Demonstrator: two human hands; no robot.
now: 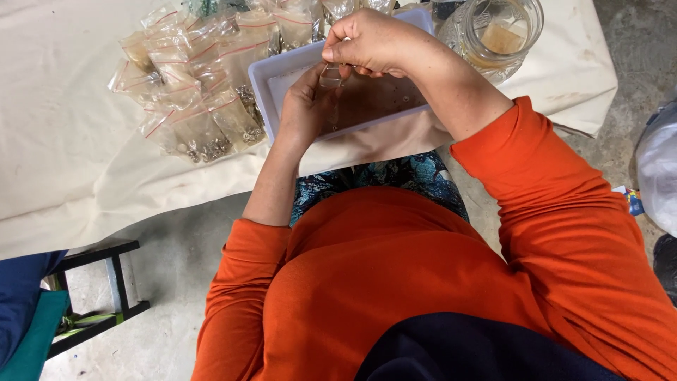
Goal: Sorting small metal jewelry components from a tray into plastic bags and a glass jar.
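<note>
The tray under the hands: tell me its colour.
The tray is white, possibly faintly lilac, rectangular; the head view, the only one, shows it.
</note>
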